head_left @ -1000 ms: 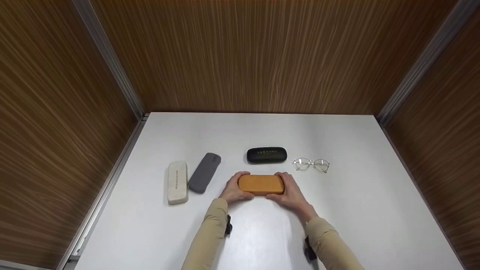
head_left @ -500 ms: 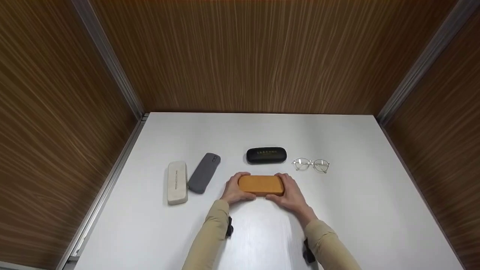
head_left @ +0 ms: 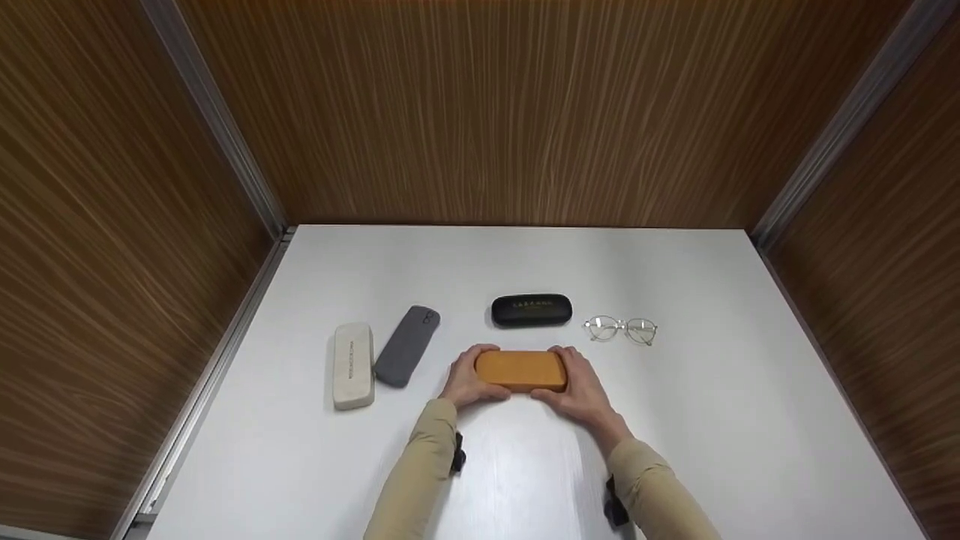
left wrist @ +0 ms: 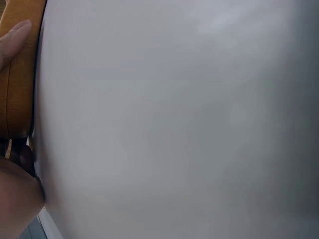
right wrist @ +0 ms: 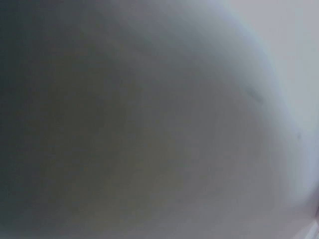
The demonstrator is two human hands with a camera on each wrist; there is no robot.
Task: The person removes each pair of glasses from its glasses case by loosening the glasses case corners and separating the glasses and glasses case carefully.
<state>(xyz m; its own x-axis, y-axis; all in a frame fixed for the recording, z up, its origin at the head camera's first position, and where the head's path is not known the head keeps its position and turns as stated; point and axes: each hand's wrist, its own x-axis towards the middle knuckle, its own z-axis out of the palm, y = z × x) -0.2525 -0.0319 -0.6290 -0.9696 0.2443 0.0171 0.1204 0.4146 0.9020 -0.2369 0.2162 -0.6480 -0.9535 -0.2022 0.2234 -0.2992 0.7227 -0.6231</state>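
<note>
An orange-tan glasses case (head_left: 521, 370) lies crosswise near the middle of the white table, its lid down. My left hand (head_left: 469, 379) grips its left end, thumb along the near side and fingers at the far corner. At the opposite end my right hand (head_left: 581, 386) grips it the same way. The left wrist view shows part of the tan case (left wrist: 20, 94) at its left edge, with a thumb (left wrist: 15, 42) pressed on its side. The right wrist view is a blurred pale and dark surface.
Behind the tan case lies a black glasses case (head_left: 532, 310) with gold lettering. Wire-rimmed glasses (head_left: 621, 329) are to its right. A grey case (head_left: 408, 346) and a cream case (head_left: 353, 366) lie close together on the left. Wood-grain panels (head_left: 480, 112) surround the table (head_left: 750, 420).
</note>
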